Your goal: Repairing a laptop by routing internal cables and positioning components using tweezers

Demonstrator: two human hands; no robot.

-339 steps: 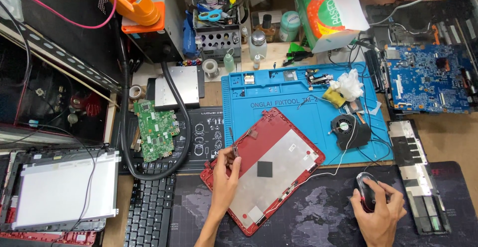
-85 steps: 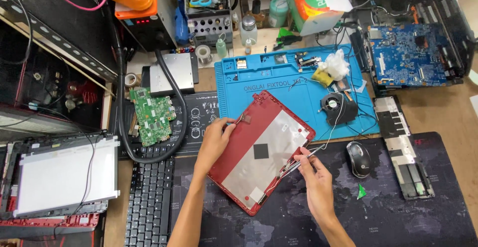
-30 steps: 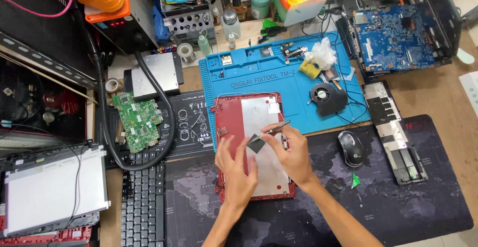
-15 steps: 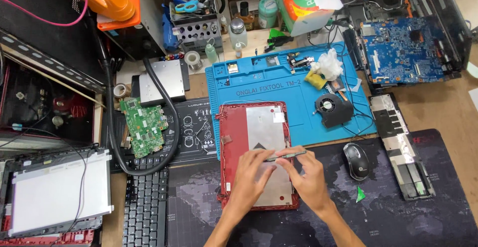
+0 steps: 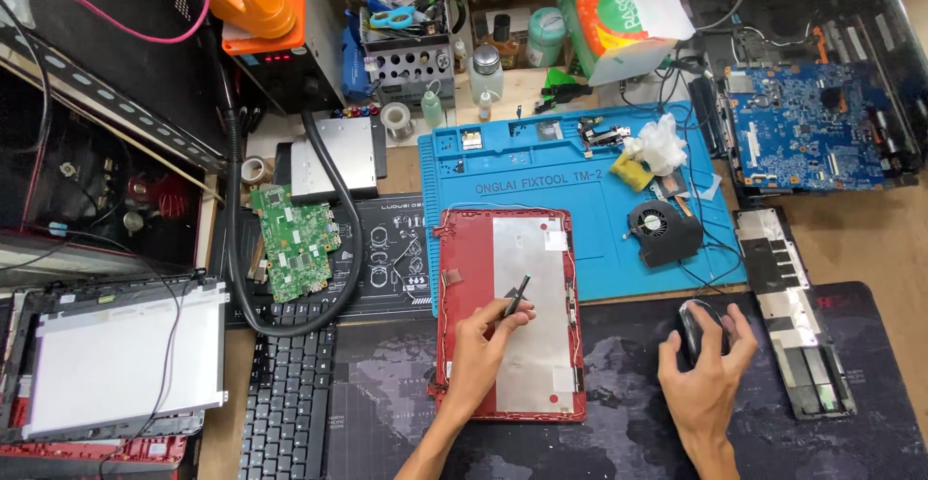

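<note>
A red laptop lid (image 5: 462,248) with a silver foil lining lies upright, half on the blue repair mat (image 5: 541,161) and half on the dark desk mat (image 5: 619,441). My left hand (image 5: 483,349) rests on the lid and pinches a thin dark tool (image 5: 517,296) that points up and to the right. My right hand (image 5: 704,378) lies over a black computer mouse (image 5: 694,323) on the dark desk mat, to the right of the lid.
A black fan (image 5: 663,232) and small parts sit on the blue mat. A blue circuit board (image 5: 807,127) is at the far right, a green board (image 5: 293,240) and a black hose to the left, a keyboard (image 5: 286,403) and a screen panel (image 5: 116,359) at the lower left.
The lid has been turned from slanted to upright. My right hand has left the lid and gone to the mouse. The tool has passed to my left hand.
</note>
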